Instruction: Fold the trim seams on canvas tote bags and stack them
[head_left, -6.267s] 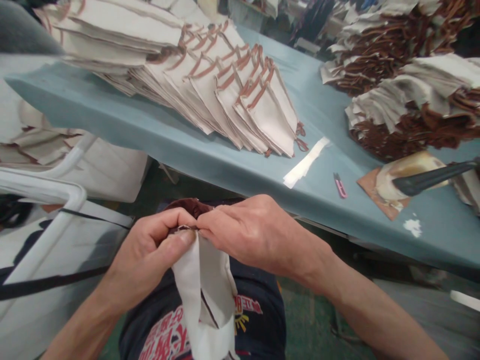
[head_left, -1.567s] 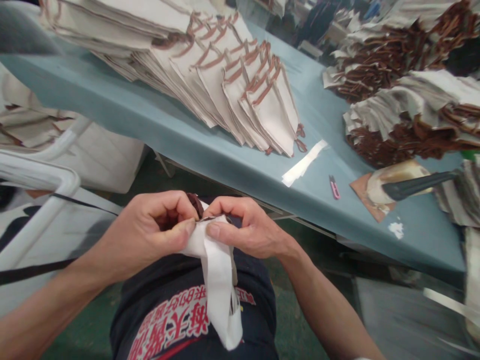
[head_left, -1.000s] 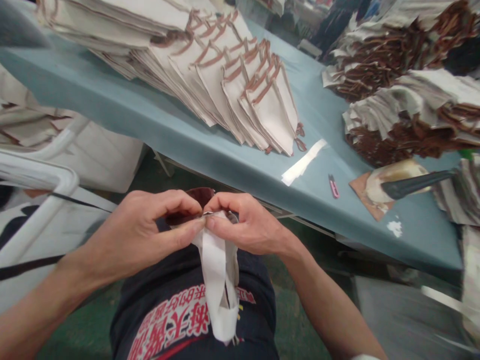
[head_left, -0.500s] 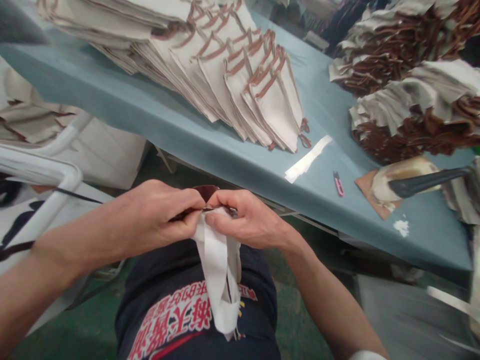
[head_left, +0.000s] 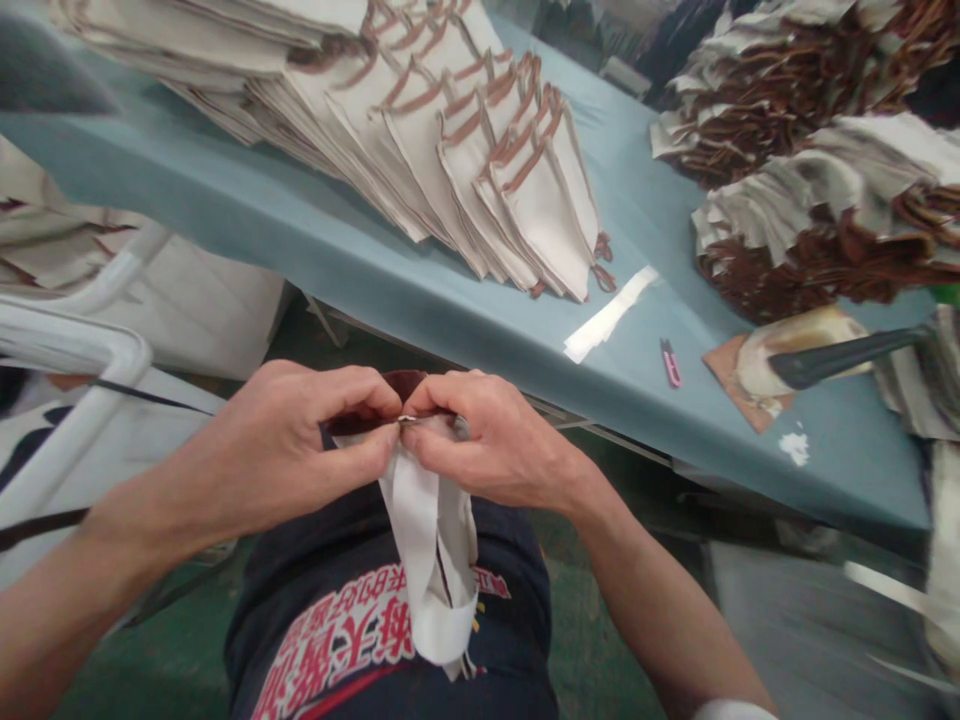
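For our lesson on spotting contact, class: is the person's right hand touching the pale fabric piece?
Touching: the head view shows the right hand pinching the pale fabric piece at its top edge.

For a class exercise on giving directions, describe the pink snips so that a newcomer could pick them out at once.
Find the long blue table, then the white strips lying on it, to the right of the leaning cloth stack in the picture. Between those strips and the black-handled tool lie the small snips. Unlike both neighbours, they are pink.
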